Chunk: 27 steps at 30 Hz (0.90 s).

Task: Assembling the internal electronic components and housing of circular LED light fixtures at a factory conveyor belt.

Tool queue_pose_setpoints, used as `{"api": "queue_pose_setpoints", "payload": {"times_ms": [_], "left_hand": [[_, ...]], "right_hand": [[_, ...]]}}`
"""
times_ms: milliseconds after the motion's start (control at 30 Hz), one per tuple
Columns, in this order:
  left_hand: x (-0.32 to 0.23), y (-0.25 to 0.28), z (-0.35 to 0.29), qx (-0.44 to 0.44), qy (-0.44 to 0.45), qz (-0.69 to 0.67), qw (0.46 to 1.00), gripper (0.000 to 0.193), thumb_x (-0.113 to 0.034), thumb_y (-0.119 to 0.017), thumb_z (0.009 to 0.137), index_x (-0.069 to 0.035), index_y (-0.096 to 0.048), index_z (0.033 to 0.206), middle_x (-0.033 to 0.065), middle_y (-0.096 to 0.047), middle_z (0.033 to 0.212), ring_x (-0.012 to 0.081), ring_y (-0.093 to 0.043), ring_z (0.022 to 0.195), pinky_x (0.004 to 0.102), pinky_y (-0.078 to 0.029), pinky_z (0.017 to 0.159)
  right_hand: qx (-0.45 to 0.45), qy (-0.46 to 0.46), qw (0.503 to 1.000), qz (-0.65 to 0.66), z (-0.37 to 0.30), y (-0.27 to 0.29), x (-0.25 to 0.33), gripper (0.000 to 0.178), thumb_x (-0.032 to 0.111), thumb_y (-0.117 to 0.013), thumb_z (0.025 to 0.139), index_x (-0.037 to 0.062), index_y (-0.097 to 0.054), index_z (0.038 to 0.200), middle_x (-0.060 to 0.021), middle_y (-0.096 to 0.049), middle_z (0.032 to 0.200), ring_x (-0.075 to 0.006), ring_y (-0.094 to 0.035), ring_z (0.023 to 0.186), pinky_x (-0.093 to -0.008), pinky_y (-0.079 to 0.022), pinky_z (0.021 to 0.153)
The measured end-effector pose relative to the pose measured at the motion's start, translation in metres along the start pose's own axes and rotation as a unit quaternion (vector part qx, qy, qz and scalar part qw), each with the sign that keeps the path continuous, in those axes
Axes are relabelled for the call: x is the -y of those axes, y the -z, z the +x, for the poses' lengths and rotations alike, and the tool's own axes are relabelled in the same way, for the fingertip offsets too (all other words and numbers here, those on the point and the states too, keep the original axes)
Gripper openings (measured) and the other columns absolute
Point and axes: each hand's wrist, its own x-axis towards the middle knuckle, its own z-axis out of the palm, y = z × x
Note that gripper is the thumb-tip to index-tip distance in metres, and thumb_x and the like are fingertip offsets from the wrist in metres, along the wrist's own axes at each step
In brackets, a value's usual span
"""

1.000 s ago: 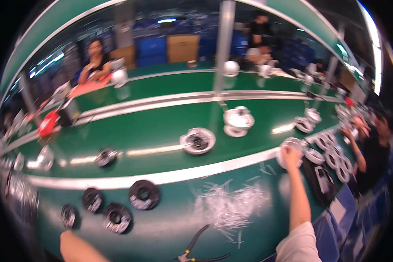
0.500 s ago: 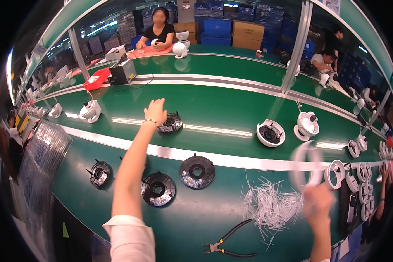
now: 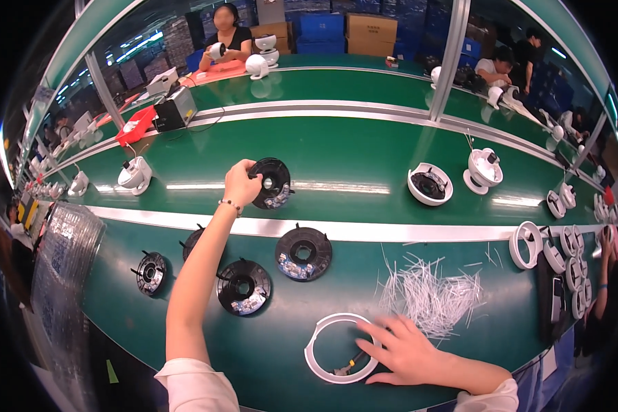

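My left hand (image 3: 242, 185) grips the edge of a black round disc (image 3: 276, 198) with a circuit board on it, tilted up above the far green surface. A white plastic ring (image 3: 310, 353) lies on the near table. Over its right side, my right hand (image 3: 408, 353) has its fingers spread, slightly blurred. The diagonal cutters (image 3: 342, 371) show partly inside the ring; the rest is under my right hand. Near my left forearm lie several more black discs, such as one disc (image 3: 244, 287) and another disc (image 3: 303, 254); the forearm partly covers one.
A pile of thin white strips (image 3: 432, 295) lies beyond my right hand. Farther right are white rings (image 3: 525, 245). A white bowl-shaped housing (image 3: 430, 184) sits across the metal rail (image 3: 364, 231). Clear plastic trays (image 3: 65, 268) stack at left. A person (image 3: 230, 41) works opposite.
My left hand has closed on the black disc and raised it from the far surface. My right hand has brought the white ring from the right down around the cutters and spread its fingers.
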Motion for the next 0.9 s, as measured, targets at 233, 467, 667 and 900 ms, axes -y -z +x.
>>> {"api": "queue_pose_setpoints", "payload": {"times_ms": [233,467,667,900], "left_hand": [[-0.084,0.002,-0.082,0.13,0.045,-0.434,0.89,0.024,0.003,-0.052,0.079,0.003,-0.047,0.102,0.008,-0.055,0.094,0.0124,-0.053,0.085,0.0243,-0.043,0.075],[-0.117,0.002,-0.14,0.198,0.068,-0.585,0.783,0.03,0.003,-0.047,0.083,0.003,-0.036,0.111,0.0123,-0.054,0.102,0.0159,-0.056,0.092,0.0296,-0.048,0.08],[-0.13,-0.011,-0.166,0.206,0.109,-0.634,0.738,0.035,0.002,-0.045,0.084,0.001,-0.031,0.116,0.0139,-0.048,0.113,0.0198,-0.052,0.102,0.0361,-0.047,0.085],[-0.136,-0.01,-0.173,0.2,0.096,-0.667,0.712,0.034,0.003,-0.044,0.084,0.001,-0.031,0.116,0.0127,-0.047,0.114,0.0193,-0.052,0.102,0.036,-0.045,0.087]], "right_hand": [[0.09,-0.083,0.991,0.059,0.036,-0.017,0.01,0.106,0.04,-0.077,0.053,-0.0002,-0.017,0.132,-0.0295,-0.013,0.134,-0.0457,-0.018,0.122,-0.0578,-0.02,0.096],[-0.173,-0.036,0.963,0.206,0.009,0.015,-0.003,0.109,0.034,-0.08,0.049,-0.0019,-0.017,0.131,-0.0232,-0.019,0.132,-0.0391,-0.022,0.122,-0.042,-0.02,0.102],[-0.479,-0.123,0.651,0.576,0.013,0.037,-0.033,0.102,0.022,-0.077,0.058,-0.0007,-0.012,0.133,-0.017,-0.026,0.131,-0.0263,-0.032,0.12,-0.0377,-0.027,0.099],[-0.435,-0.121,0.581,0.677,0.026,0.03,-0.028,0.092,0.025,-0.07,0.066,-0.003,-0.012,0.132,-0.017,-0.027,0.13,-0.0247,-0.031,0.12,-0.0373,-0.028,0.098]]}}
